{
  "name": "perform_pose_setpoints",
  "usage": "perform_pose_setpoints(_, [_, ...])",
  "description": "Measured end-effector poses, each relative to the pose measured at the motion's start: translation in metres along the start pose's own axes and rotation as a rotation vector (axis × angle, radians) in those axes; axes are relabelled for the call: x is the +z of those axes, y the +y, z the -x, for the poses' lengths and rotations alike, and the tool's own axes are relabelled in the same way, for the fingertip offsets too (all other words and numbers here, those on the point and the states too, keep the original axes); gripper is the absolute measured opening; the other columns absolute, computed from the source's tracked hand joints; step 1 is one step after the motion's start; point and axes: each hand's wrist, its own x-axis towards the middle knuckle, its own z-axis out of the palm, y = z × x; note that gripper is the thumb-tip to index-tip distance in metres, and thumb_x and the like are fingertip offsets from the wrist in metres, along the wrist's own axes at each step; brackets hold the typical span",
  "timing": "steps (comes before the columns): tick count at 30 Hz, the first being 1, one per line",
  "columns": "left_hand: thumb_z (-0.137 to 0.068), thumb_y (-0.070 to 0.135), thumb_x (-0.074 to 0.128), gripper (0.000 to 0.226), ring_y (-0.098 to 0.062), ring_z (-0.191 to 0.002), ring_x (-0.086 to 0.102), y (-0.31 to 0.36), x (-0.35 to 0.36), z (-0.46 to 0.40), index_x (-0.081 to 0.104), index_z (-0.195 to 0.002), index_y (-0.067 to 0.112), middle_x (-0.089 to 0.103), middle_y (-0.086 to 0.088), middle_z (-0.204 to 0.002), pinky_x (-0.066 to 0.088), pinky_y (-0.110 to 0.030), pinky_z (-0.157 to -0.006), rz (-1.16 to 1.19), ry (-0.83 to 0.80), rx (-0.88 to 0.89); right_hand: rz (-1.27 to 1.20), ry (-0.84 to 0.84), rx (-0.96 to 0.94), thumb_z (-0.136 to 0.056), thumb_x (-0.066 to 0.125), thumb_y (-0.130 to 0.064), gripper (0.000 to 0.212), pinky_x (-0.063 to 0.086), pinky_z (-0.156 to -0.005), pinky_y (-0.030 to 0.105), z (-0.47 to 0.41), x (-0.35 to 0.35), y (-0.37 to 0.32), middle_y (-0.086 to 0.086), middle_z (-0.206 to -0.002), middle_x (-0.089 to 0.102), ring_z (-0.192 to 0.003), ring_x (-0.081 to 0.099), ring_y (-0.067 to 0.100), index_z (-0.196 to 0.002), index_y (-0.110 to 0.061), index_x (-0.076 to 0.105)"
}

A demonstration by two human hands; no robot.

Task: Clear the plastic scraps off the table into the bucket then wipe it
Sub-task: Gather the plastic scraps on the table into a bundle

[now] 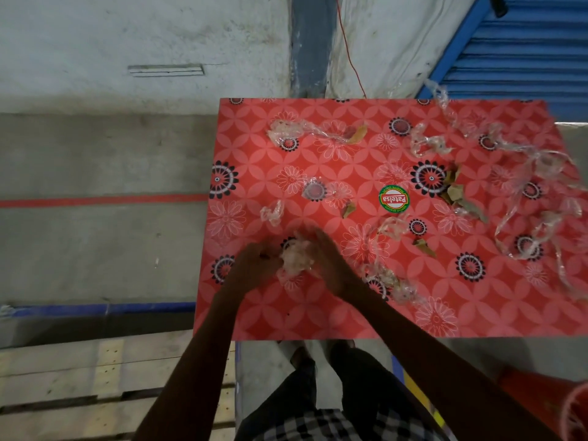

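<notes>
Both hands, left hand (pixel 254 262) and right hand (pixel 331 265), around a plastic wad (pixel 297 254) on the red table (pixel 254 319).

Plastic scraps (pixel 521 173) scattered on table (pixel 254 319); bucket (pixel 569 405) right, below.
</notes>
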Motion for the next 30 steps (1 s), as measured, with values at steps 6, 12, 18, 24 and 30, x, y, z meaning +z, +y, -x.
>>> perform_pose_setpoints(6, [-0.096, 0.012, 0.065, 0.014, -0.029, -0.064, 0.065, 0.023, -0.008, -0.021, 0.069, -0.087, 0.002, 0.070, -0.016, -0.080, 0.055, -0.036, -0.059, -0.040, 0.437, 0.091, 0.384, 0.426, 0.061, -0.090, 0.060, -0.011, 0.029, 0.048, -0.099, 0.045, -0.035, -0.056, 0.048, 0.013, -0.121, 0.064, -0.114, 0.058, 0.028, -0.117, -0.011, 0.069])
perform_pose_setpoints(12, [-0.078, 0.040, 0.081, 0.075, -0.031, -0.137, 0.041, 0.018, -0.019, -0.073, 0.048, -0.144, 0.024, 0.050, -0.015, -0.147, 0.042, -0.053, -0.110, -0.171, 0.316, 0.168, 0.682, 0.226, -0.027, -0.095, 0.056, -0.014, 0.025, 0.046, -0.094, 0.029, -0.064, -0.081, 0.069, 0.014, -0.115, 0.067, -0.103, 0.062, 0.030, -0.115, -0.009, 0.070])
perform_pose_setpoints(18, [-0.081, 0.000, 0.080, 0.033, -0.018, -0.106, 0.056, 0.045, -0.034, -0.069, 0.074, -0.114, 0.001, 0.071, -0.012, -0.114, 0.045, -0.032, -0.096, -0.216, 0.103, 0.359, 0.495, 0.310, -0.072, -0.086, 0.071, -0.002, 0.010, 0.059, -0.071, 0.028, -0.072, -0.093, 0.056, 0.011, -0.089, 0.072, -0.071, 0.062, 0.017, -0.093, -0.004, 0.078])
perform_pose_setpoints(24, [-0.092, -0.008, 0.062, 0.021, 0.002, -0.065, 0.063, 0.025, -0.028, -0.076, 0.076, -0.100, 0.005, 0.072, -0.001, -0.090, 0.058, -0.020, -0.057, -0.157, 0.183, 0.291, 0.303, 0.365, -0.152, -0.090, 0.072, -0.010, 0.019, 0.058, -0.079, 0.029, -0.112, -0.089, 0.026, 0.011, -0.100, 0.073, -0.077, 0.062, 0.008, -0.108, -0.005, 0.075])
perform_pose_setpoints(30, [-0.097, 0.003, 0.059, 0.010, -0.022, -0.075, 0.069, 0.021, -0.033, -0.072, 0.066, -0.103, -0.003, 0.072, -0.010, -0.090, 0.060, -0.044, -0.071, 0.088, 0.399, 0.131, 0.454, 0.164, -0.139, -0.080, 0.078, -0.015, 0.013, 0.040, -0.110, 0.052, -0.140, -0.060, 0.044, 0.014, -0.135, 0.058, -0.131, 0.046, 0.032, -0.092, -0.010, 0.077])
